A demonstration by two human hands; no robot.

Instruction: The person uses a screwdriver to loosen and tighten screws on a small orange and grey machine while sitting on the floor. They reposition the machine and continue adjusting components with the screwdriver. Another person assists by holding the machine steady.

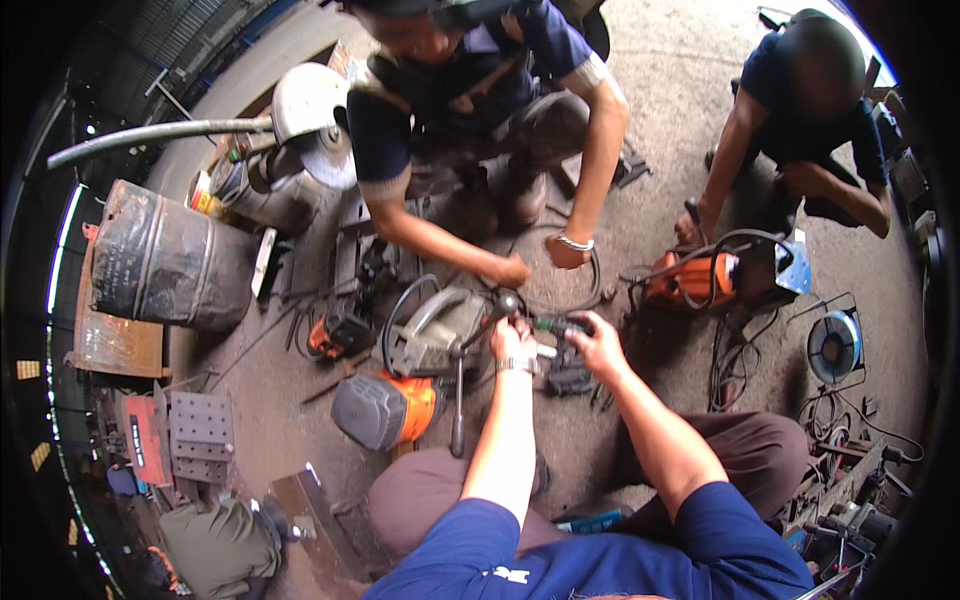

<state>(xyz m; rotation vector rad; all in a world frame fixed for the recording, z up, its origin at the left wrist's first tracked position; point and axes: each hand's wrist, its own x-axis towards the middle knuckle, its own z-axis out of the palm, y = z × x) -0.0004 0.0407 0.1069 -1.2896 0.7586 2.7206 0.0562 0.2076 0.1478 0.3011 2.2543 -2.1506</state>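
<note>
My right hand is part-closed, thumb and fingers around the right end of a green-and-black tool, its long axis running crosswise before me, green part pointing left toward my left hand. That hand is curled; I cannot tell what it grips. Just beyond is a round knob; to the left, an orange-and-grey machine sits on the floor.

Slim dark-and-green tool, held in my grip, roughly crosswise, at my twelve o'clock, details blurred
</note>
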